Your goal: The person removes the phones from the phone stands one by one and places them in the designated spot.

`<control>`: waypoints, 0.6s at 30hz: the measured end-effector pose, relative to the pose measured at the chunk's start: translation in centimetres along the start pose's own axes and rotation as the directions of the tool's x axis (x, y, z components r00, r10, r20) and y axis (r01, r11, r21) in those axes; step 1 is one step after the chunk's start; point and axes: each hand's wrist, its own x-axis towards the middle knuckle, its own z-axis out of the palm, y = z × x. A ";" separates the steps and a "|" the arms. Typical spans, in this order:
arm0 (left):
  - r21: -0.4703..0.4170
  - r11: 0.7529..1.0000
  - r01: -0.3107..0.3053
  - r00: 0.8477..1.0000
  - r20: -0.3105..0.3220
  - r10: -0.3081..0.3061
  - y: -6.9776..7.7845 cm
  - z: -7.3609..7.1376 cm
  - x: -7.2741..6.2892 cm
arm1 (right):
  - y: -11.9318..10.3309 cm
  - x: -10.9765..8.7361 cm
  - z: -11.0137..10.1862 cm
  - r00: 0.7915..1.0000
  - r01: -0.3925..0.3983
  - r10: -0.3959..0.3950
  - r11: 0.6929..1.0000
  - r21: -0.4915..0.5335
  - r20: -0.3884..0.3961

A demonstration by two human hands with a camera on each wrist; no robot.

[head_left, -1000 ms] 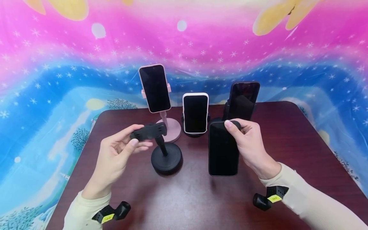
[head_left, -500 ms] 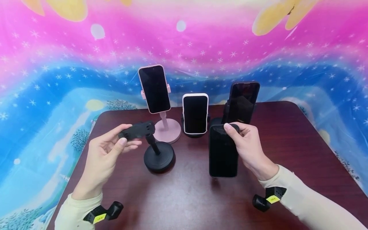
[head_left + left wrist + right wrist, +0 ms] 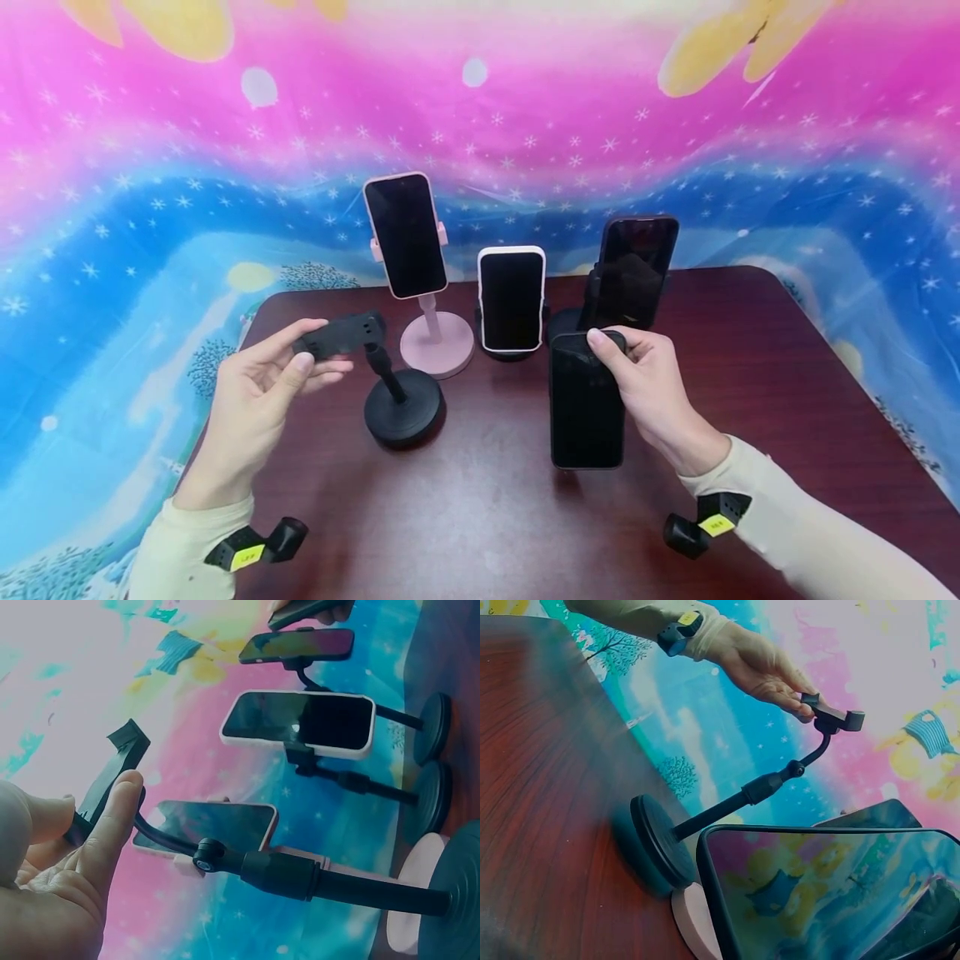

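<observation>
With thumb and fingers, my left hand grips one end of the clamp on a black phone stand. No phone sits in that clamp, and the left wrist view shows its raised end lip. The stand's round base rests on the table. My right hand pinches a black phone by its upper right corner, thumb on the screen side. This phone hangs upright, apart from the stand. In the right wrist view, the held phone covers much of the lower part.
Behind stand a pink phone stand bearing a pink-edged phone, a white-cased phone on a black stand, and a dark phone on another black stand. A patterned cloth hangs beyond the dark red table.
My left hand has moved left, bringing the black phone stand with it along the table. The right hand and its phone have sunk slightly.
</observation>
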 end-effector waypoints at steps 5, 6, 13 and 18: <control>-0.035 0.999 0.002 1.000 0.011 -0.001 -0.3 -0.7 0.5 | 0.3 -0.1 -0.4 1.000 -0.012 0.012 1.000 -0.016 -0.004; -0.046 0.999 0.002 1.000 0.007 -0.001 -0.3 -0.9 0.6 | 0.3 -0.2 -0.5 1.000 -0.014 0.014 1.000 -0.017 -0.001; -0.086 0.996 -0.009 1.000 -0.007 0.008 -0.5 -1.8 0.9 | 0.6 -0.3 -1.0 1.000 -0.027 0.028 1.000 -0.010 0.014; -0.118 0.993 -0.026 1.000 -0.006 0.026 -0.7 -2.4 1.2 | 0.8 -0.5 -1.4 0.999 -0.033 0.033 0.999 -0.029 0.011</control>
